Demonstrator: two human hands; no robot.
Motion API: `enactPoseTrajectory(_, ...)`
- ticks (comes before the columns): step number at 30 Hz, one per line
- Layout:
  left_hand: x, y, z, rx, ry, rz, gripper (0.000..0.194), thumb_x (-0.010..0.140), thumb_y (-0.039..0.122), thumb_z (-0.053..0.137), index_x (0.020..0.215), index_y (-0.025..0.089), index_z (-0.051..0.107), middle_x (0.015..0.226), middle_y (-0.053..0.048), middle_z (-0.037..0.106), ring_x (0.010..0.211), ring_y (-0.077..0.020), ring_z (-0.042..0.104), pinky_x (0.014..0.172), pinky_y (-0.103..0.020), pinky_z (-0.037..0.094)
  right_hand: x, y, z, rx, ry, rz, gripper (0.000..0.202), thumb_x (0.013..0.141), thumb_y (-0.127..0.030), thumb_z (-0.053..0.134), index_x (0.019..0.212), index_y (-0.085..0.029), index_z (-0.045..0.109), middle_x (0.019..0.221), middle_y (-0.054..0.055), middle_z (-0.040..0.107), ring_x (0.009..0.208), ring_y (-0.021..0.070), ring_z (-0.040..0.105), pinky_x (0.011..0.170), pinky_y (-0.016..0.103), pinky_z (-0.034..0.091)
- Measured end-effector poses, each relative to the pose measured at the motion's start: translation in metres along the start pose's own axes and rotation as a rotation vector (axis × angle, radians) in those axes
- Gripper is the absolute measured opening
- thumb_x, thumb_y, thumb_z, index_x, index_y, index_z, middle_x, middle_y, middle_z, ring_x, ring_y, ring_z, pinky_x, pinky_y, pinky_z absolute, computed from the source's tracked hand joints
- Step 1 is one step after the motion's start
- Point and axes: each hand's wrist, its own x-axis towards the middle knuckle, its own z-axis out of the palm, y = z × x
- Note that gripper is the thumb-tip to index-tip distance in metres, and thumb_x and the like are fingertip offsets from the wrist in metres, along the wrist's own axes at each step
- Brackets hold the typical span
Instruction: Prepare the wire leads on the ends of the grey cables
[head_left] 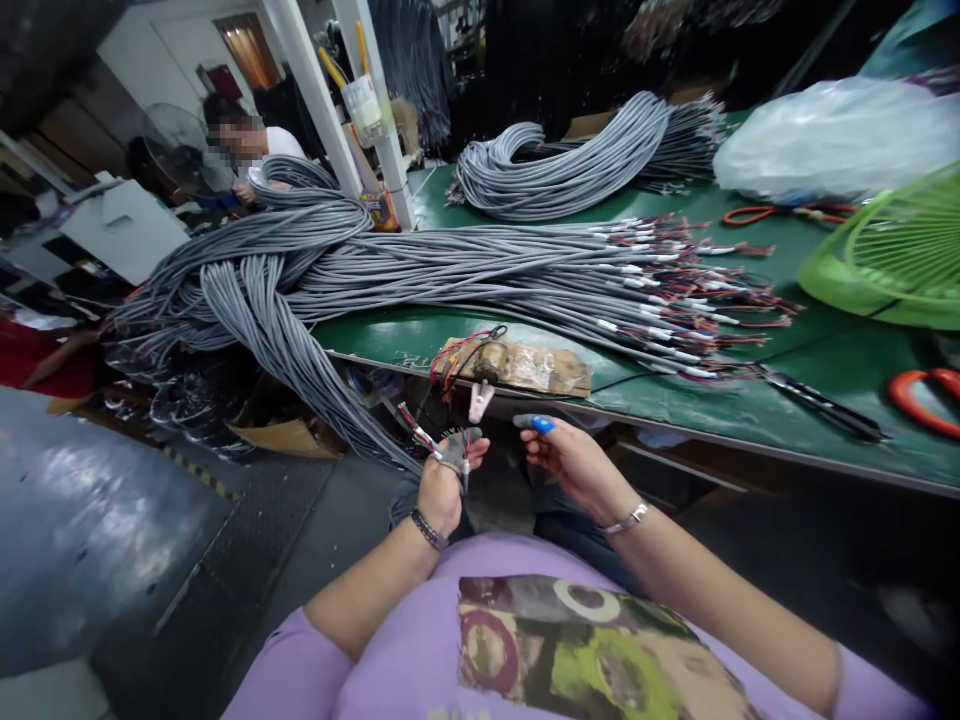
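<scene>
Cable ends [420, 432] jut from left hand [444, 485]; grip closed around them; right hand [576, 462] apart from them, its grip unclear

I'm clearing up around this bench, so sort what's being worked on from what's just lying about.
Probably in the work:
- cable ends, held by the left hand
- right hand, raised beside them
- long grey cables
- white clip at the bench edge

Seemingly just about:
- green fan
- plastic bag
- orange-handled tool
</scene>
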Motion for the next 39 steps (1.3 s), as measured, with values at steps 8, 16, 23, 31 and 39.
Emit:
enactPoseTrajectory(8,-0.015,0.010,-0.002,0.099,-0.022,0.069,0.040,0.081,0.049,0.056,0.099,0.014,0.066,0.078,-0.008,0.072,0.058,-0.0141,0.065,0.047,-0.020,0.040,-0.017,0.002,-0.008,-0.418,0.043,-0.280,0.035,0.074,-0.045,0.064,0.094,-0.017,0.068,0.076,0.005,0.064,0.061,0.0124,0.052,0.049,0.022,0.040)
enactPoseTrajectory(16,-0.040,0.018,-0.032,0.268,-0.255,-0.088,0.066,0.080,0.069,0.039,0.084,0.010,0.067,0.052,-0.002,0.059,0.031,-0.0048,0.042,0.034,-0.020,0.017,-0.029,0.013,-0.004,-0.546,-0.215,-0.313,0.031,0.079,-0.047,0.059,0.088,-0.018,0.065,0.076,0.004,0.062,0.066,0.0138,0.054,0.060,0.026,0.045)
enactPoseTrajectory(23,-0.050,0.020,-0.016,0.559,-0.573,-0.235,0.064,0.073,0.076,0.041,0.056,0.015,0.053,0.046,0.000,0.053,0.034,-0.0076,0.045,0.039,-0.021,0.029,-0.050,0.001,0.027,-0.551,-0.642,-0.274,0.030,0.084,-0.045,0.055,0.099,-0.019,0.058,0.084,0.005,0.064,0.071,0.0156,0.058,0.065,0.028,0.049)
enactPoseTrajectory(31,-0.040,0.023,-0.019,0.698,-0.696,-0.211,0.059,0.079,0.069,0.042,0.059,0.015,0.055,0.054,-0.001,0.056,0.042,-0.0082,0.045,0.045,-0.023,0.036,-0.045,-0.011,0.037,-0.615,-0.603,-0.287,0.025,0.081,-0.042,0.060,0.086,-0.017,0.058,0.074,0.003,0.062,0.067,0.0150,0.057,0.065,0.028,0.049)
enactPoseTrajectory(39,-0.032,0.047,-0.020,0.372,-0.555,0.069,0.047,0.087,0.053,0.046,0.109,0.015,0.063,0.099,-0.010,0.067,0.086,-0.0191,0.060,0.078,-0.030,0.046,-0.045,-0.013,0.038,-0.565,-0.568,-0.272,0.027,0.078,-0.044,0.061,0.079,-0.017,0.061,0.075,0.003,0.062,0.071,0.0164,0.057,0.070,0.029,0.047)
